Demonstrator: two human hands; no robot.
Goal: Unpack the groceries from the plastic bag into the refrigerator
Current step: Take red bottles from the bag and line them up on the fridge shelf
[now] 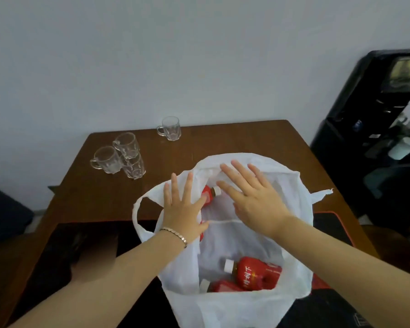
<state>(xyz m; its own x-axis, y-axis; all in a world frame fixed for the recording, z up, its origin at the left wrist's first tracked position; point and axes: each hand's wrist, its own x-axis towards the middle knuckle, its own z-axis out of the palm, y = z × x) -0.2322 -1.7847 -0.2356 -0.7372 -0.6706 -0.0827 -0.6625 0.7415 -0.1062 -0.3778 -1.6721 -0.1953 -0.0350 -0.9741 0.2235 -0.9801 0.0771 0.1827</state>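
- Head view: a white plastic bag (234, 308) stands open on a brown wooden table (246, 138), its mouth facing up towards the camera.
- The left hand (182, 209) lies flat on the bag's left rim, fingers straight and spread, gripping nothing. A thin bracelet (175, 233) circles its wrist.
- The right hand (251, 197) is palm down over the far side of the bag's mouth, fingers straight and fanned apart, also holding nothing. Whether it presses on the plastic or only hovers just above it cannot be told.
- Inside the bag, at its near end, a red-labelled bottle (256, 273) with a white cap lies on its side. A second red bottle (223, 286) lies just beside it, half hidden by the bag's front wall.
- A third red bottle (210, 194) lies at the bag's far end, between the two hands, its neck and white cap showing beside the left forefinger.
- Past the bag's far left corner three clear glass mugs (118, 157) stand clustered; a fourth mug (169, 127) stands alone beyond the bag, near the table's far edge.
- Under the bag's right side lies a black mat (329, 223) with a red border.
- Well to the right of the bag, off the table, stands a black appliance (365, 114).
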